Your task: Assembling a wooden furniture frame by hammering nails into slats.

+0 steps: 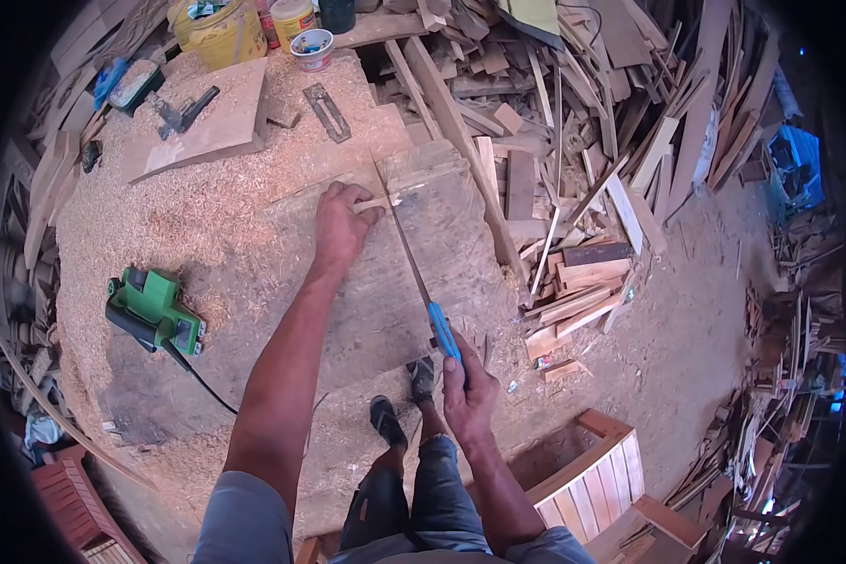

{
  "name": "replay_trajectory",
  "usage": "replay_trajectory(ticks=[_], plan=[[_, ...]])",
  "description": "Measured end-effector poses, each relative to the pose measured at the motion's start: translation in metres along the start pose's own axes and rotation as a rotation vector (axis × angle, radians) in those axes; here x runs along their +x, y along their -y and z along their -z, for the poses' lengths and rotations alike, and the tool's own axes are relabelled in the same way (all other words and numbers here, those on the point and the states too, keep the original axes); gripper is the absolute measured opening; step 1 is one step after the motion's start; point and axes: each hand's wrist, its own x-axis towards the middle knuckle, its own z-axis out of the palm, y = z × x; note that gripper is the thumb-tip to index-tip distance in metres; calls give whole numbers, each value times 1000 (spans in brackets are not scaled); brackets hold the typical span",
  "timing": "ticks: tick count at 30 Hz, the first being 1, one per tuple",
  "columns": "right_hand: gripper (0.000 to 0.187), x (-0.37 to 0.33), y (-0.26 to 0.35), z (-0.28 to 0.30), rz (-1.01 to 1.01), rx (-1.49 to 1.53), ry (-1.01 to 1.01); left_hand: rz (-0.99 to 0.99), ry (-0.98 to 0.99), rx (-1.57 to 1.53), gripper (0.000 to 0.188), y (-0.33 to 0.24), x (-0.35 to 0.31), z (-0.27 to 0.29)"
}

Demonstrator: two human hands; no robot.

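**A:** What are the hands doing?

**B:** The right hand is clamped around the blue handle of a handsaw. The blade runs up and away from that fist toward the left hand, and its far end meets a small wooden piece. The left hand is pressed flat on the worktop, fingers closed on the small wooden piece, pinning it down just left of the blade.

**B:** So the two hands are well apart, one at each end of the saw.

**A:** Is the blade in the wood?

**B:** It lies across the piece right beside the left fingertips. How deep it sits I cannot tell.

**A:** What is around them?

**B:** The worktop is thick with sawdust and shavings. To the left of the left forearm lies a green electric planer, with its black cord trailing toward the person. Beyond the left hand, farther up, a flat board carries a dark tool I cannot make out clearly, and a metal plane blade lies near it. Past those stand a yellow bucket and a small bowl.

**A:** And on the right?

**B:** Beyond and to the right of the right hand there is a large heap of wood offcuts, planks and strips lying every way. Below the right hand, close to the person, stands a slatted wooden frame. The person's feet in dark sandals show between the forearms.
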Motion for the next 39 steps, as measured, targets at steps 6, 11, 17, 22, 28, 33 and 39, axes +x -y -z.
replay_trajectory(ticks=[6, 11, 17, 22, 28, 33, 39], plan=[[47, 0, -27, -12, 148, -77, -48, -8, -27, 93, 31, -3, -8, -2], [47, -6, -32, -15, 54, -57, 15, -95, -130, 391, 57, 1, -10, -28], [48, -29, -39, 13, 81, -46, 34, 53, 90, 623, 74, -9, -10, -39], [45, -28, -30, 18, 113, -60, 27, 7, -6, 618, 74, 0, -10, -38], [41, 55, -6, -24, -121, -207, 119, -27, -27, 622, 75, 1, -10, -43], [44, -47, -27, 16, -16, -118, 51, 33, 59, 643, 74, -3, -13, -33], [43, 53, 1, -21, -57, -149, 47, 7, 44, 632, 75, -11, -10, -39]])
